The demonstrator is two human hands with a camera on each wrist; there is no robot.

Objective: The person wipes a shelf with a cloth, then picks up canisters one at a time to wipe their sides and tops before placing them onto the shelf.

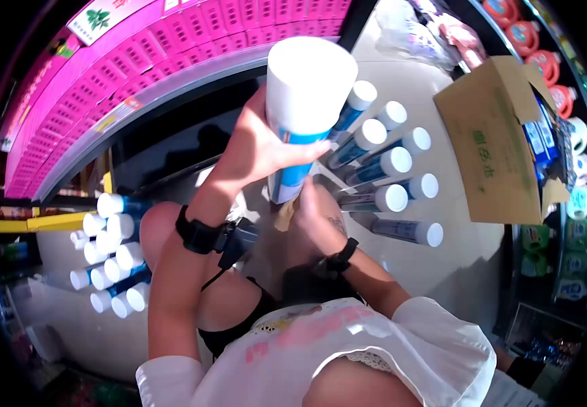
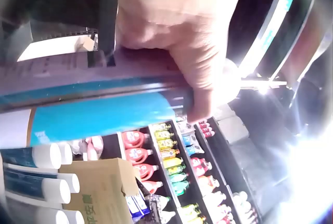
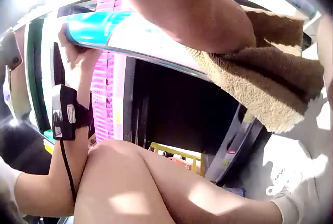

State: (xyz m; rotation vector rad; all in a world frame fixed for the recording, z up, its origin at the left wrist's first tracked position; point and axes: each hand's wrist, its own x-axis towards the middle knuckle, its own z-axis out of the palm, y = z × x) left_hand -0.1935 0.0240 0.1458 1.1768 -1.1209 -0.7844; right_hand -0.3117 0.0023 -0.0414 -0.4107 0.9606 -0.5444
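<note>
My left hand (image 1: 256, 146) grips a tall blue-and-white can (image 1: 310, 81) near its broad white cap, fingers and thumb curled round it. The can stands tilted over my lap, cap towards the top of the head view, and its long blue body (image 2: 104, 115) crosses the left wrist view. Low on the can, my right hand (image 1: 317, 214) holds a brown towelling cloth (image 3: 265, 78) against its side. Folds of the cloth hang below the right hand, and the can's lower end is partly hidden by hand and cloth.
Several similar white-capped cans (image 1: 394, 161) stand on the floor to the right, with another cluster (image 1: 113, 247) at left. An open cardboard box (image 1: 483, 142) sits further right, before shelves of bottles (image 1: 544, 64). Pink boxes (image 1: 137, 74) line a shelf ahead, above a dark lower gap.
</note>
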